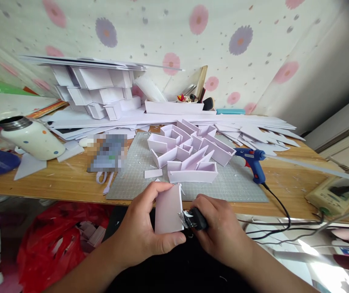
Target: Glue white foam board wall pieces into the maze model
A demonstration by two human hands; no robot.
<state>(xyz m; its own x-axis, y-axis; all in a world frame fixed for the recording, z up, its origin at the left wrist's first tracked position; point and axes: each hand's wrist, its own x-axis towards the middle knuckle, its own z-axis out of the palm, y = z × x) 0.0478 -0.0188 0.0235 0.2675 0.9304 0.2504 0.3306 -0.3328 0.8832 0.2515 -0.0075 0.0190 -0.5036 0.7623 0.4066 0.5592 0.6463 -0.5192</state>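
Observation:
My left hand [144, 228] grips a small rectangular piece of white foam board [167, 209] by its edges, thumb below and fingers above. My right hand [220, 228] is closed around a black-handled utility knife [198, 218]. Its metal end touches the right edge of the board piece, where ragged white scraps stick out. Both hands are just in front of the table edge. Beyond them, an assembly of white foam-board walls [193, 174] stands on a grey-green cutting mat [238, 191]. A small loose board strip [153, 173] lies beside it.
A blue glue gun [254, 162] lies at the mat's right, its cable running off the table. Stacked white board boxes [98, 87] and loose sheets [254, 134] fill the back. At left are a spotted bottle [34, 138] and a red plastic bag [52, 248] below.

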